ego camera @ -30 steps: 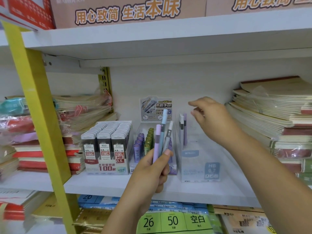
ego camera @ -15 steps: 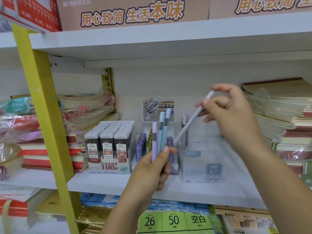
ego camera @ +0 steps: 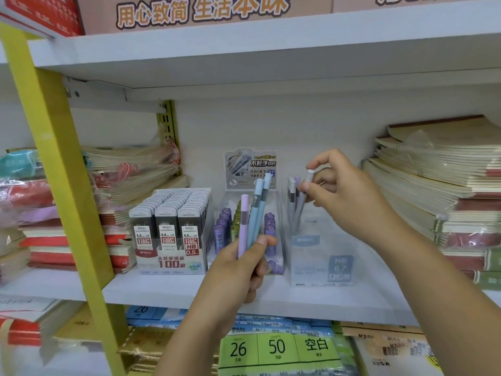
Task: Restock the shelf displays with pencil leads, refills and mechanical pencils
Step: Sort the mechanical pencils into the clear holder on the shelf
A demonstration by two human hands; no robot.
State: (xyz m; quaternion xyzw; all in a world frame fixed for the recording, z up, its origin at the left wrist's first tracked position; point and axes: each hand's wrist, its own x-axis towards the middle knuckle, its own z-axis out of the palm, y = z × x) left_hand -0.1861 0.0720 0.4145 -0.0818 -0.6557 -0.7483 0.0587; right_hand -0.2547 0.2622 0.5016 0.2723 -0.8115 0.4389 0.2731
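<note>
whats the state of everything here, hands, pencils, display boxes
left hand: grips three mechanical pencils, upright
right hand: pinches grey mechanical pencil near its top
grey mechanical pencil: nearly upright, lower end inside clear pencil box
clear pencil box: mostly unfilled, stocked pencils standing at the back
0.5 lead box: packed full, three rows
0.7 lead tubes: upright in rows, partly hidden by left hand

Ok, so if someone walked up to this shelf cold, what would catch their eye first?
Most likely the two hands at centre: the left hand holds three pastel pencils upright in front of the middle shelf, while the right hand pinches a grey pencil near its top at the back of the clear display box. After that, the bright yellow upright at the left and the lead-case display marked 100 to its right.
</note>
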